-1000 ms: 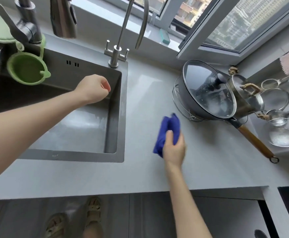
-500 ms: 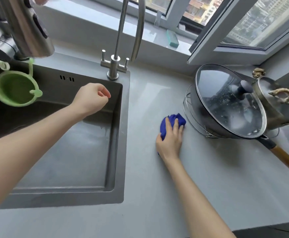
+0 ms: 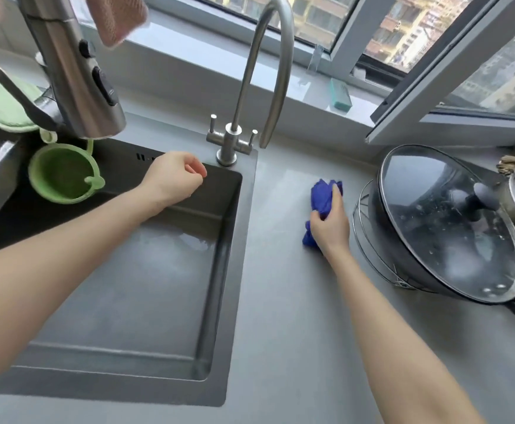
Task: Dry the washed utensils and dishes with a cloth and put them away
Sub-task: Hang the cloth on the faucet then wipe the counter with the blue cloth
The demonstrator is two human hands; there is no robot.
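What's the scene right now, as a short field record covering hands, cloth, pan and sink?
left hand: loosely curled, holds nothing, above the sink's back right corner
right hand: grips the blue cloth
cloth position: bunched, low over the counter, between sink and pan
pan: tilted on a wire rack, glass lid on it, droplets on the lid
sink: no dishes visible; green strainer hangs at its left
dishes in hand: none
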